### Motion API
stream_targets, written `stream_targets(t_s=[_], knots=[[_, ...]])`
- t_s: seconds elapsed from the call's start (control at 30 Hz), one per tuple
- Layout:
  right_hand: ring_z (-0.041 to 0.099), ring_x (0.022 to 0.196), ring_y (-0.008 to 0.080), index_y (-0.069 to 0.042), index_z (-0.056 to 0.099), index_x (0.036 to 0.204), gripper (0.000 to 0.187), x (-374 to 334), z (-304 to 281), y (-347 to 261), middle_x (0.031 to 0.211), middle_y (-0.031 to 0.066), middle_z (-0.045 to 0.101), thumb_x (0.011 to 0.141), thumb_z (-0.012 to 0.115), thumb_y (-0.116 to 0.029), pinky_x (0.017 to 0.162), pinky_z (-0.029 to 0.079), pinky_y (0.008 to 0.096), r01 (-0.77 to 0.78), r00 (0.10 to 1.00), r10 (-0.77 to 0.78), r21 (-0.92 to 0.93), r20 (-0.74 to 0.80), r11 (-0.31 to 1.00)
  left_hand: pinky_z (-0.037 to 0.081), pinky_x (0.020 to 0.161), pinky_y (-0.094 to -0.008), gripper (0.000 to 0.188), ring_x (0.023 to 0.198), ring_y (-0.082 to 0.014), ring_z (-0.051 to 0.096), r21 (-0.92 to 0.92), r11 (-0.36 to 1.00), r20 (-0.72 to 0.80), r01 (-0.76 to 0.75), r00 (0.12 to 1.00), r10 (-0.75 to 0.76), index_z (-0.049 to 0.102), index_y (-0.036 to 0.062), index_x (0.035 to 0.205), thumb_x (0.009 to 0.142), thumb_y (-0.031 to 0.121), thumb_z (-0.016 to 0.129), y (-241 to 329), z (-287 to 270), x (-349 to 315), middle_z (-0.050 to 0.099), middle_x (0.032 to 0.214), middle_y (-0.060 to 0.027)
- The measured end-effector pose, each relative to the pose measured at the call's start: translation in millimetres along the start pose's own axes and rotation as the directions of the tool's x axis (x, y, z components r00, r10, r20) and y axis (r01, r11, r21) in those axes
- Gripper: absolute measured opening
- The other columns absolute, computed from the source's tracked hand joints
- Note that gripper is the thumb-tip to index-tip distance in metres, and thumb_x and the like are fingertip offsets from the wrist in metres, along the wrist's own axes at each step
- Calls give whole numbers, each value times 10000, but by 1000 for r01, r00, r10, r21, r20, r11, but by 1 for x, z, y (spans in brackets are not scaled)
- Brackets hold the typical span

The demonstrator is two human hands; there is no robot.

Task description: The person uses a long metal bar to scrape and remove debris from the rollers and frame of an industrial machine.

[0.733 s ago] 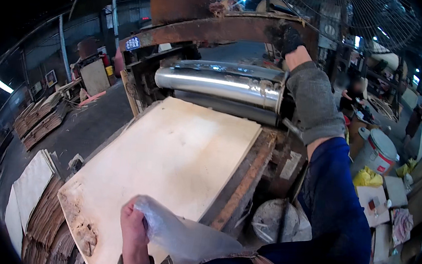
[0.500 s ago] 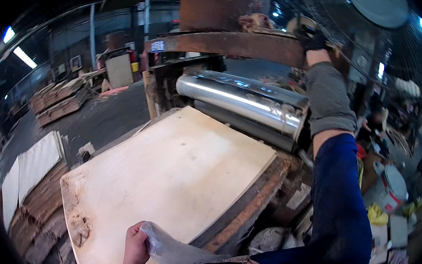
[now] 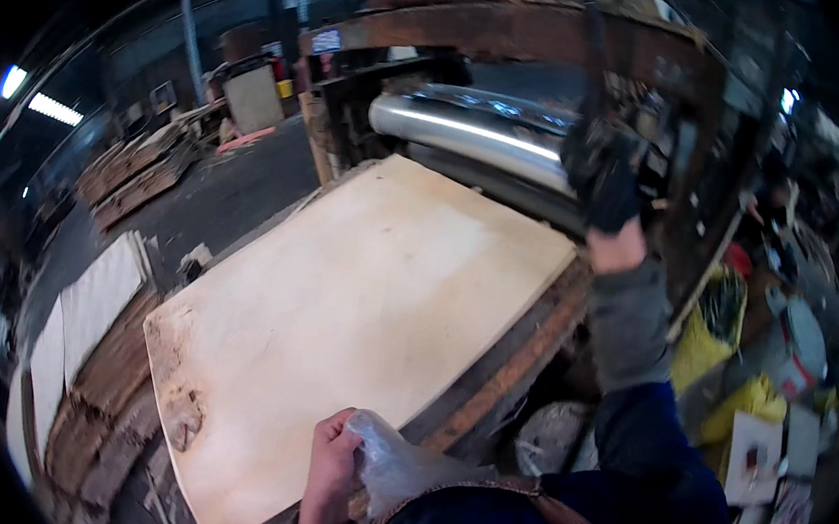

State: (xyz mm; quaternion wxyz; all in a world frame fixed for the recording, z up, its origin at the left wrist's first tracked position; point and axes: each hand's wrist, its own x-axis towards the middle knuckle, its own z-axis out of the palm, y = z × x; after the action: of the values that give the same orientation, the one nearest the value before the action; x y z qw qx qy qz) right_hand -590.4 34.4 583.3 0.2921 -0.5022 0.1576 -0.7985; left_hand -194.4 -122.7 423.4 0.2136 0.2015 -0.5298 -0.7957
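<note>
Pale rectangular wood sheet: at six o'clock, left hand gripping crumpled translucent plastic; at two o'clock, black-gloved right hand, blurred, grip unclear.

Dim interior, black fisheye rim, edges bending near it. White tube light glows upper left, small bluish-white lamps far right. Glare streak along shiny silver metal cylindrical roller; pale cream flat wood sheet evenly lit. Black-gloved right hand motion-blurred; right side soft.
</note>
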Motion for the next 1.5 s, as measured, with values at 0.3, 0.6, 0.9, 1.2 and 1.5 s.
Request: stream_targets(t_s=[0.3,0.6,0.9,1.2,1.5], knots=[[542,702,119,-33,502,1103,293,-347,167,114,866,40,541,819,565,-70,569,457,261,-472,591,260,-66,-764,879,441,502,-227,118,542,-107,539,160,980,246,116,957,-153,564,-21,746,782,40,470,-57,-5,-67,576,649,-43],[533,618,120,-86,549,997,278,-582,297,56,684,71,545,769,635,-218,535,428,276,-905,55,-138,-108,-989,412,331,397,-190,133,451,-59,455,297,951,192,88,970,-149,567,6,740,781,-3,440,-79,62,-150,535,598,-10],[596,737,208,-70,482,1152,437,-773,403,-53,838,125,602,761,626,-202,662,471,331,-933,-220,-412,67,-884,353,372,388,-222,184,487,-95,473,240,967,299,84,941,-156,533,33,855,853,189,435,-112,216,-193,543,683,-31],[460,449,99,-94,441,798,222,-902,398,-160,581,1,474,741,655,-110,387,386,237,-625,-383,-422,-106,-822,774,509,713,-362,323,792,-218,595,114,992,295,-50,955,14,519,21,1017,925,284,355,-139,417,-211,578,933,-111],[554,665,143,-70,455,973,338,-900,248,-301,828,48,535,717,673,-33,535,487,266,-520,-250,-324,-156,-912,840,494,678,-336,288,805,-202,584,68,993,451,99,885,-119,551,5,972,907,225,377,-251,611,-167,597,929,-103]])
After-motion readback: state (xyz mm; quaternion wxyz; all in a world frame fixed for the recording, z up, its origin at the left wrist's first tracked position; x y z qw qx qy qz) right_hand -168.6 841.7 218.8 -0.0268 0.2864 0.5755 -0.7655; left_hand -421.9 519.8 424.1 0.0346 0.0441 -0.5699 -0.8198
